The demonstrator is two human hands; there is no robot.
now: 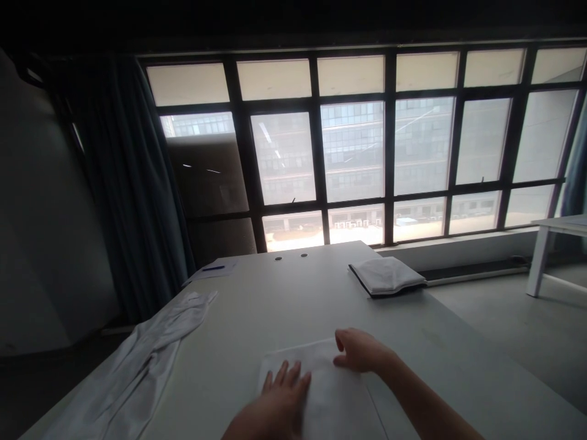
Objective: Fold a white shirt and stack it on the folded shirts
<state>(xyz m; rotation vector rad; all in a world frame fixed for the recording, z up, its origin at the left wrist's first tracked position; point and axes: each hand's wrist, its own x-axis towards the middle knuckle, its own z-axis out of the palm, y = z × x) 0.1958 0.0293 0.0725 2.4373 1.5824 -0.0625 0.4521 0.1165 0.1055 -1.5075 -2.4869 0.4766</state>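
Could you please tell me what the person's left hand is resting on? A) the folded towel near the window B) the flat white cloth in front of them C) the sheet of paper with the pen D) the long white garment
B. The left hand has its fingers spread on the flat white cloth.

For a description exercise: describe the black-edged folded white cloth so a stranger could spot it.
Below the tall dark-framed window stretches a pale grey table. Near its far right edge lies a folded white cloth on a black layer, unlike the rumpled white fabric at the left.
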